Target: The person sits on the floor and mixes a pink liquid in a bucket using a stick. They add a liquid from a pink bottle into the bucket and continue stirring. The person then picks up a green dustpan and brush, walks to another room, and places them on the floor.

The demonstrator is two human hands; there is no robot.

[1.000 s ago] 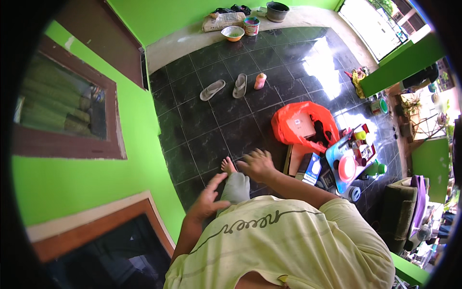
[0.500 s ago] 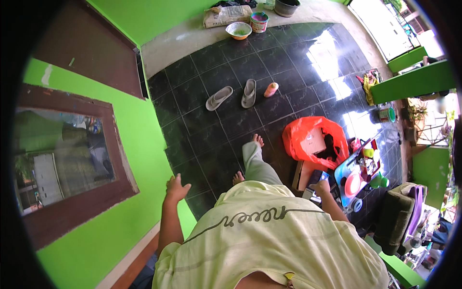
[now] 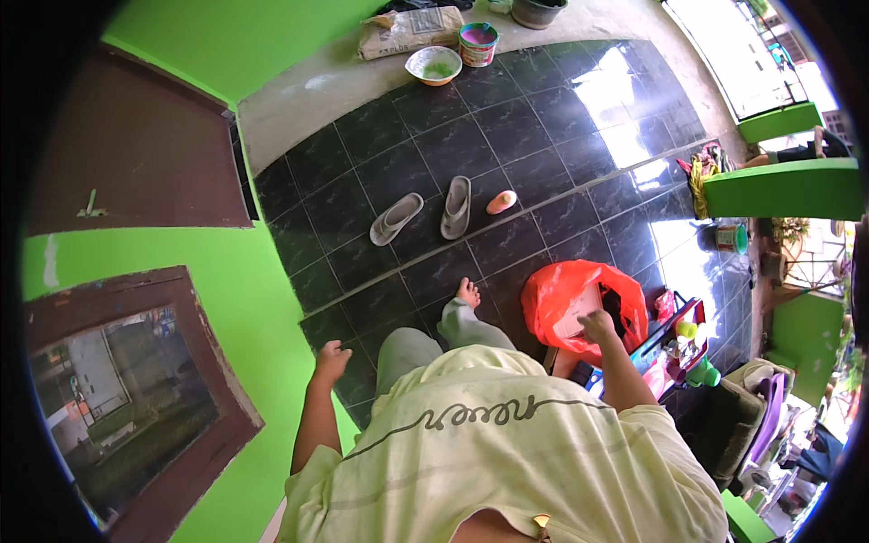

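My left hand (image 3: pixel 333 360) hangs by the green wall, its fingers loosely bent and apart, with nothing seen in it. On the other side, my right hand (image 3: pixel 596 328) hangs in front of a red plastic bag (image 3: pixel 539 308); its fingers are loosely bent and no held thing shows. Whether it touches the bag, I cannot tell. Inside the open bag is a pale box (image 3: pixel 579 308). Ahead of my bare foot (image 3: pixel 467 293) lie two grey sandals (image 3: pixel 397 220) and a pinkish bottle (image 3: pixel 501 202) on the dark tiles.
To my right, beyond the bag, stands a rack or tray of colourful items with a green cup (image 3: pixel 703 372). An armchair (image 3: pixel 738 416) is nearby. A bowl (image 3: pixel 434 66), a bucket (image 3: pixel 478 45) and a sack (image 3: pixel 409 33) line the far wall. A framed window (image 3: pixel 136 398) is at left.
I have moved forward, with a leg stepping up on the left. My right hand has shifted from beside the rack to in front of the bag. My left hand's fingers are more bent.
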